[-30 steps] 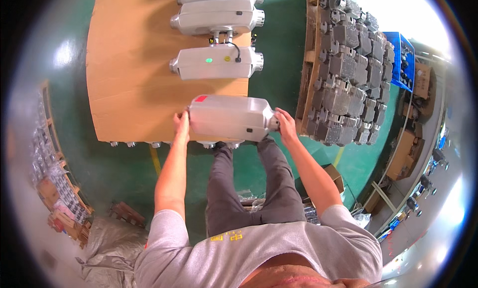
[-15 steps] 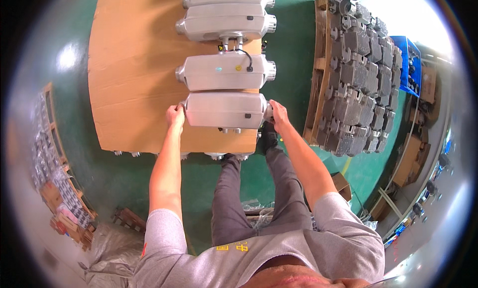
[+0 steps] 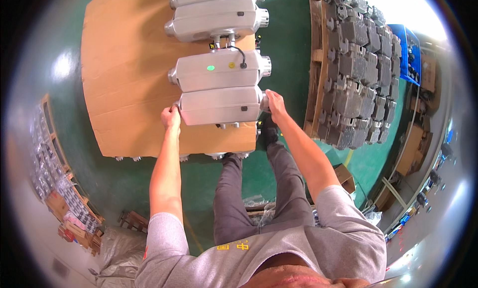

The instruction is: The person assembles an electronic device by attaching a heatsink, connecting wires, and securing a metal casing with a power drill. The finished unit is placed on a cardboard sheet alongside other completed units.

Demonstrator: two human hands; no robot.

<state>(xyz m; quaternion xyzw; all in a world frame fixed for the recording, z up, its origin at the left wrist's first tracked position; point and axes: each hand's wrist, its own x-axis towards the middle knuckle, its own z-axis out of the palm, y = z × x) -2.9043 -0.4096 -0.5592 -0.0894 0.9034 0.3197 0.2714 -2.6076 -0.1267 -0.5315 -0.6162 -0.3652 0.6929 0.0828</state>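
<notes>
Both my hands grip a silver air heater (image 3: pixel 219 107), one at each end, above a cardboard sheet (image 3: pixel 124 99). My left hand (image 3: pixel 171 118) is closed around its left end, where the fingertips are partly hidden. At the other end my right hand (image 3: pixel 275 105) has its fingers wrapped about the round outlet. Short pipe stubs stick out along the heater's near side. Right behind it, touching or almost touching, lies a second silver heater (image 3: pixel 191 75) with a green dot, a yellow dot and a black cable. Farther back are more heaters (image 3: pixel 214 19) in the same row.
To the right, a wooden pallet (image 3: pixel 316 69) bears stacked grey finned metal castings (image 3: pixel 353 64). Beyond it stands a blue bin (image 3: pixel 409 54). More heater ends poke out under the cardboard's near edge. My legs stand close to that edge on the green floor (image 3: pixel 289 44).
The held heater has moved away from me, and the gap between it and the heater behind has closed. Both hands have gone along with it. The whole view has shifted slightly.
</notes>
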